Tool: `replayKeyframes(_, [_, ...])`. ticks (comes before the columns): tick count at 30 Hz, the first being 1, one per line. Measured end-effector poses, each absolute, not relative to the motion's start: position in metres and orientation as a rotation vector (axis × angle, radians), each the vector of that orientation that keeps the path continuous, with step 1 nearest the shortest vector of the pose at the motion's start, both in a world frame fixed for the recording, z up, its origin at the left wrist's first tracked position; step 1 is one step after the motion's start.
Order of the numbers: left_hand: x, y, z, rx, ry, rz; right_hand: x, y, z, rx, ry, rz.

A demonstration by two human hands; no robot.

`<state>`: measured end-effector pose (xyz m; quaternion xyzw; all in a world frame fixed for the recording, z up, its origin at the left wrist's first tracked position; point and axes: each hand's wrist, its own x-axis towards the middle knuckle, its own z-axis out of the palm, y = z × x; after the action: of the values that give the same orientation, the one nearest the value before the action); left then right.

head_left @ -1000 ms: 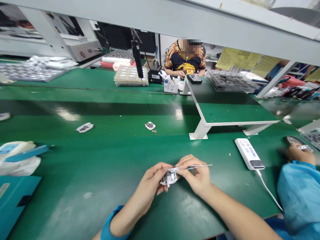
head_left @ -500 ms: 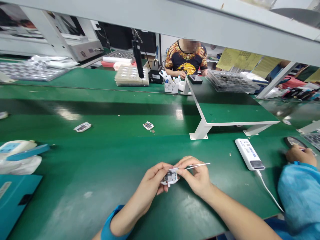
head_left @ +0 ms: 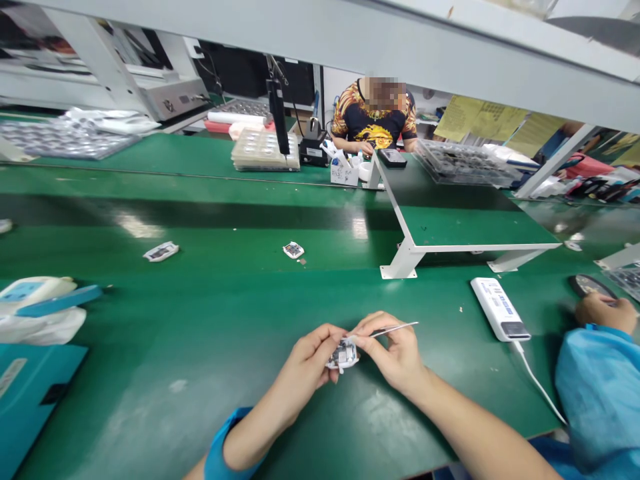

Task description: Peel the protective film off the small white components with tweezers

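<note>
My left hand (head_left: 307, 360) grips a small white device housing (head_left: 343, 355), its open side showing a circuit board with grey metal parts. Thumb and fingers close round its left side. My right hand (head_left: 393, 350) pinches slim silvery tweezers (head_left: 403, 327); their joined end sticks out to the right. The tips meet the housing's upper edge, where the fingers of both hands come together and hide the exact contact. Both hands are just above the green bench top (head_left: 200, 373).
Similar open housings lie beyond my hands, one at centre (head_left: 293, 250) and one further left (head_left: 161, 251). A raised green shelf (head_left: 465, 223) stands ahead right. A white power bank (head_left: 499, 309) with a cable lies right. A co-worker's blue sleeve (head_left: 597, 387) borders the right side.
The tweezers' two arms, apart before, now appear pressed together. The loose housings beyond have shifted slightly left. Both hands stay in nearly the same place.
</note>
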<state>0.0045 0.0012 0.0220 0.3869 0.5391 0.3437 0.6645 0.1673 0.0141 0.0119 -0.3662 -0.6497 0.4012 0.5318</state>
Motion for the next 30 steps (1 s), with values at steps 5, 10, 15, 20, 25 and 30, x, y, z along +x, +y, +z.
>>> replayKeyframes(5, [0.0038,0.0020,0.0189,0.896,1.221,0.778,0.1687,0.0164,0.0129,-0.873,-1.558,1.017])
replayKeyframes(10, [0.0036,0.0035,0.0212,0.887,1.243,0.770,0.1685,0.0186,0.0117,-0.864,-1.459,1.193])
replayKeyframes(15, [0.0037,0.0028,0.0232,0.895,1.258,0.774,0.1674,0.0189,0.0093,-0.822,-1.387,1.233])
replayKeyframes(20, [0.0057,0.0022,0.0212,0.868,1.262,0.793,0.1682,0.0185,0.0068,-0.862,-1.466,1.112])
replayKeyframes(25, [0.0052,0.0018,0.0184,0.846,1.252,0.806,0.1686,0.0191,0.0068,-0.835,-1.592,0.949])
replayKeyframes(30, [0.0021,0.0011,0.0223,0.902,1.165,0.830,0.1674,0.0191,0.0050,-0.861,-1.539,0.942])
